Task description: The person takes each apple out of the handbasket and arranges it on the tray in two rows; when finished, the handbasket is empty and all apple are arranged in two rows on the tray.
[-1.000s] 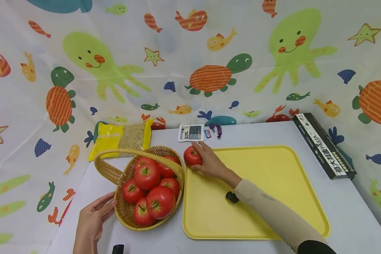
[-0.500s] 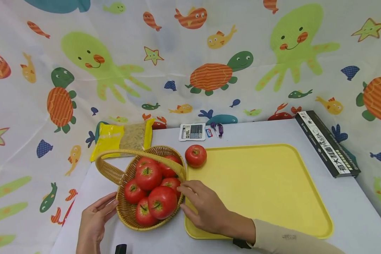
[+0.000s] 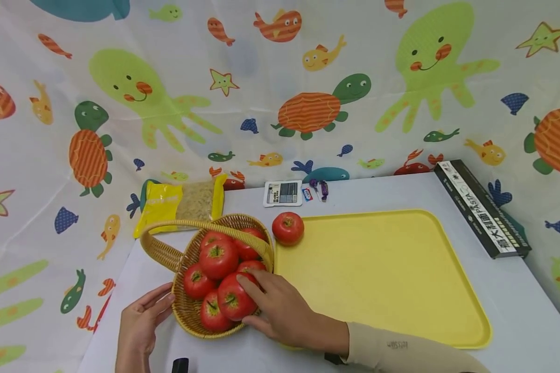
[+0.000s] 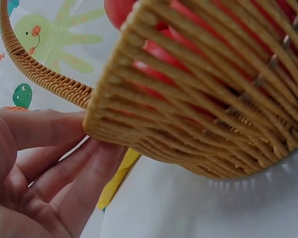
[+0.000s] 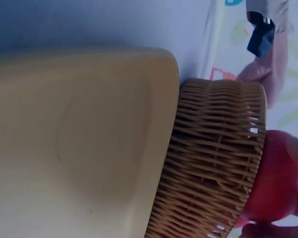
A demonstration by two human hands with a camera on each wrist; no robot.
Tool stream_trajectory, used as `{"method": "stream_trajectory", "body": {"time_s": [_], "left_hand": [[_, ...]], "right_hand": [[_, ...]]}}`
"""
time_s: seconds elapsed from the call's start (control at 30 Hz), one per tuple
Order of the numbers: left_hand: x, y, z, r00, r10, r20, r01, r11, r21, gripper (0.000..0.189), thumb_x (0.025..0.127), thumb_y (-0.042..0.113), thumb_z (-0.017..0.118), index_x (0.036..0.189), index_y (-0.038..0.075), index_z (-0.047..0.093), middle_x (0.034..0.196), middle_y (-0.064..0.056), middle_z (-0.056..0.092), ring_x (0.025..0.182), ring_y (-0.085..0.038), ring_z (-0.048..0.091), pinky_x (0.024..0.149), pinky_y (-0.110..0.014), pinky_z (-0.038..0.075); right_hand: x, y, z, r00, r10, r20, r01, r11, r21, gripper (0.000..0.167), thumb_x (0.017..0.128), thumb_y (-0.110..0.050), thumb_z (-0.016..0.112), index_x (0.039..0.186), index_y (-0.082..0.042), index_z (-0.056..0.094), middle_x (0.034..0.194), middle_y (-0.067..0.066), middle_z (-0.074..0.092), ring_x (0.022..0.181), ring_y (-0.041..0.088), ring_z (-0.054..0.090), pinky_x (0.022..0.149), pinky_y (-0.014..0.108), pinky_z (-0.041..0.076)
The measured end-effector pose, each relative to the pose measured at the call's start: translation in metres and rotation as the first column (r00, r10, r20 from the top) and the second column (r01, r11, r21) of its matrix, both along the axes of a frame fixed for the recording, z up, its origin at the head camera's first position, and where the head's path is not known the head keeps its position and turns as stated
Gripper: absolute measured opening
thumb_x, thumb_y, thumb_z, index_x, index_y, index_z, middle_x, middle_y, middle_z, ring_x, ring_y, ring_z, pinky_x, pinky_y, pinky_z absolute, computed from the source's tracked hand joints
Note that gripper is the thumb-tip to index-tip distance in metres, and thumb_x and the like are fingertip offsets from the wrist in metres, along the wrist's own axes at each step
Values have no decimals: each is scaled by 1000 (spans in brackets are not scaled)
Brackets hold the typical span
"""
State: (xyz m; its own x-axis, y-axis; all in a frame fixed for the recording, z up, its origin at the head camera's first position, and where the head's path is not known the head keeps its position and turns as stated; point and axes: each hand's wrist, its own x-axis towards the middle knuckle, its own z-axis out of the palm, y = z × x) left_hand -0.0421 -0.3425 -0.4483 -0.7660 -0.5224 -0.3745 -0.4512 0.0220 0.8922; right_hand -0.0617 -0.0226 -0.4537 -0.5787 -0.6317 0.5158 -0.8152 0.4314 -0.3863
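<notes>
My right hand (image 3: 284,305) grips a red apple (image 3: 235,299) at the front of the wicker basket (image 3: 186,324). The right wrist view has fingers on both sides of this apple (image 5: 275,181), just over the rim. Several more apples lie in the basket, among them one on top (image 3: 218,258). At the basket's left side, my left hand (image 3: 142,324) touches the rim with its fingertips, the fingers fairly straight. In the left wrist view these fingers (image 4: 54,131) meet the woven rim from outside. Another apple (image 3: 288,228) sits at the back left corner of the yellow tray (image 3: 382,280).
Behind the basket lies a yellow bag (image 3: 182,204). Along the back edge are a white packet (image 3: 282,194) and small wrapped sweets (image 3: 324,190). A long black pasta box (image 3: 483,210) lies at the right. The basket's arched handle (image 3: 161,248) leans left. A patterned cloth (image 3: 261,77) hangs behind.
The right hand has let go of the apple on the tray's corner, moved back towards the basket and taken hold of the front apple. The left hand has stayed at the rim.
</notes>
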Motion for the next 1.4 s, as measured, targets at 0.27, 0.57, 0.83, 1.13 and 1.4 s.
{"method": "stream_trajectory", "body": {"time_s": [0.27,0.57,0.83,1.13,1.4], "left_hand": [[2,4,2,999,31,21,-30,999,-36,31,87,-6,75,95,24,80,85,17,72,80,-3,71,74,-27,62],[-4,7,2,1000,7,-6,-8,999,-35,28,87,-4,75,105,17,79,87,16,72,82,-3,72,75,-26,62],[-6,6,0,1000,2,-19,-2,1000,-13,33,87,-6,75,92,27,78,85,17,72,88,-6,72,75,-27,62],[0,7,-3,999,39,-13,-39,999,16,38,87,-6,75,83,32,77,84,16,73,82,-3,72,75,-27,62],[6,5,0,999,28,-26,-26,995,94,44,89,-6,74,74,35,76,84,16,74,84,-2,72,77,-26,61]], "right_hand": [[-18,2,2,997,53,62,-52,998,-19,80,89,-40,80,153,-11,41,148,9,48,133,20,51,110,35,46],[-22,0,4,971,94,221,-92,996,-22,87,89,-40,80,156,-9,35,153,9,41,138,21,44,114,37,43],[-29,-2,4,913,199,356,-181,980,-86,86,89,-31,82,158,-11,34,156,9,36,142,22,39,116,36,40],[-20,24,23,843,357,401,-241,919,-312,82,85,-24,86,153,-17,41,156,2,43,145,17,37,112,33,44],[-29,97,62,827,290,482,-17,869,-494,80,82,-13,87,151,-13,45,147,5,52,128,24,54,99,38,56]]}}
